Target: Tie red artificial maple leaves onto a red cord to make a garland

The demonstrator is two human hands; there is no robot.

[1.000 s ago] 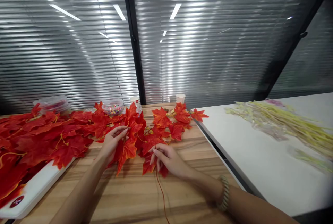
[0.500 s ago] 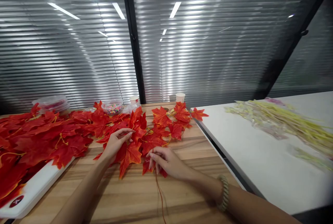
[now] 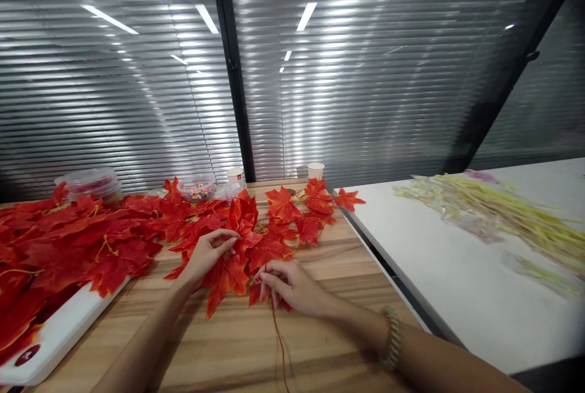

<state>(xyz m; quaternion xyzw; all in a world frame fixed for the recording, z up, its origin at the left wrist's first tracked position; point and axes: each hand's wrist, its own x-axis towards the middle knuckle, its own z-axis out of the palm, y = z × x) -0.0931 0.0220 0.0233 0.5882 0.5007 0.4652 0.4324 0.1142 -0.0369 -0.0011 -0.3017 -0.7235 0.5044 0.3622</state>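
Red artificial maple leaves (image 3: pixel 228 277) lie bunched on the wooden table in front of me. My left hand (image 3: pixel 208 254) is over this bunch, thumb and index finger pinched at a leaf's edge or stem; the exact spot is too small to make out. Just to the right, my right hand (image 3: pixel 292 286) grips a thin brown cord (image 3: pixel 280 344) between thumb and fingers. The cord trails down toward the table's near edge, and its upper end disappears among the leaves. More leaves (image 3: pixel 281 204) spread beyond both hands.
A large heap of red leaves (image 3: pixel 68 240) covers the left, partly over a white board (image 3: pixel 64 332). Behind stand clear tubs, one with coloured beads (image 3: pixel 198 191), and paper cups (image 3: pixel 315 170). On the white table (image 3: pixel 434 277) at right lie yellow strands (image 3: pixel 507 210).
My left hand has shifted slightly right and down, and the leaves under it have tilted a little. My right hand has barely moved and still holds the cord.
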